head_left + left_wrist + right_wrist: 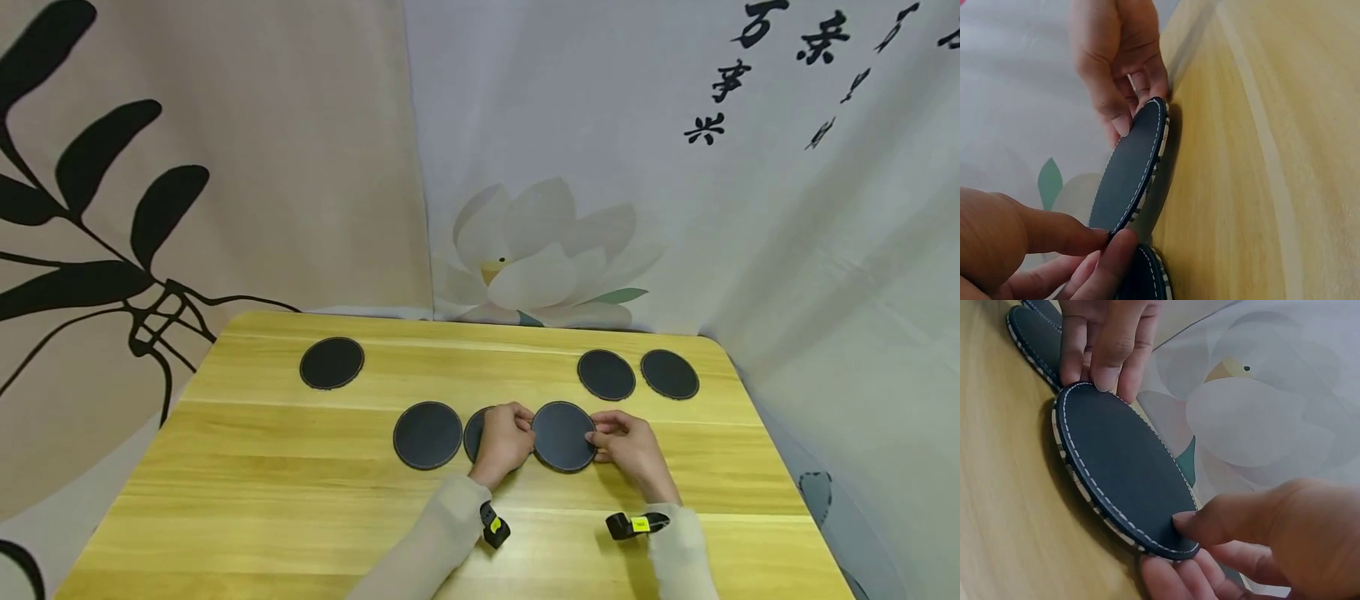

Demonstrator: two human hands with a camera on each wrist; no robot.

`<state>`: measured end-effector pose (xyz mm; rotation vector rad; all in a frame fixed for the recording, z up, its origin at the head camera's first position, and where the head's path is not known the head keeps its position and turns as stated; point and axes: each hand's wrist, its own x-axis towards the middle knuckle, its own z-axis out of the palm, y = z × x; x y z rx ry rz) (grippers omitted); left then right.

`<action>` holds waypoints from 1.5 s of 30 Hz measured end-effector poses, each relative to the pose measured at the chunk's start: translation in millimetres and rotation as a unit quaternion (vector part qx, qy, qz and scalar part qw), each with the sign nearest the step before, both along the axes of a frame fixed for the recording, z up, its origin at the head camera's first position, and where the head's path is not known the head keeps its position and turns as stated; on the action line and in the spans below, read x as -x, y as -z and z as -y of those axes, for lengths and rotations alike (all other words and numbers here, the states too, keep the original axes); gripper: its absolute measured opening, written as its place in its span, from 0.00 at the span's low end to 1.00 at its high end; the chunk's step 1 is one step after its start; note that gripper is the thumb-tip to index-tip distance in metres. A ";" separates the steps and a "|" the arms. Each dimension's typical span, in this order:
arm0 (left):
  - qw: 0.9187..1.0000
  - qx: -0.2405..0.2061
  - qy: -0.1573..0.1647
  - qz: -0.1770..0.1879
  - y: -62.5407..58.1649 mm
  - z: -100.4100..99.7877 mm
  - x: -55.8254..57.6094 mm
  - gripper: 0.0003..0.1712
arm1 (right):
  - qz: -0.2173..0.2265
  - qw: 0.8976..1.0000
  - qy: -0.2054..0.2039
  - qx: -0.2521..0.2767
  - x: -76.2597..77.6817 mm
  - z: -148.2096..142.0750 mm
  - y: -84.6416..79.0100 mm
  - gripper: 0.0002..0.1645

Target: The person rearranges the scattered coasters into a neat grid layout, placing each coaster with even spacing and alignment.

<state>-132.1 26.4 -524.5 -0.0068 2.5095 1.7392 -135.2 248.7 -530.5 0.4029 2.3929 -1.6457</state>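
Both hands hold one round black coaster (pixel 564 437) with pale stitching round its edge, raised a little over the wooden table. My left hand (pixel 506 442) pinches its left edge between thumb and fingers. On the opposite edge, my right hand (pixel 628 450) grips it, thumb on the black face and fingers underneath, as the right wrist view shows. A patterned light rim (pixel 1085 494) runs along the coaster's side. Beneath my left hand lies a second coaster (pixel 474 433), partly hidden by that hand. Left of it, a third coaster (pixel 427 436) lies flat.
Toward the back of the table (pixel 300 500), one black coaster (pixel 332 363) lies at the left, and two more, a coaster (pixel 606 375) and its neighbour coaster (pixel 670 374), lie at the right. A printed curtain (pixel 555 108) hangs behind the table.
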 end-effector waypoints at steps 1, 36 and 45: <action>1.000 0.012 0.000 -0.006 -0.1 -0.9 -0.2 0.12 | 0.001 1.000 0.000 -0.004 -0.5 -0.3 -0.2 0.20; 0.994 0.099 0.052 0.016 -0.5 -7.3 7.3 0.12 | -0.025 0.988 -0.038 -0.145 -4.0 5.7 -8.1 0.14; 0.992 0.091 0.088 0.002 -8.0 -6.2 16.1 0.15 | -0.036 0.988 -0.056 -0.142 1.3 -1.3 -15.9 0.21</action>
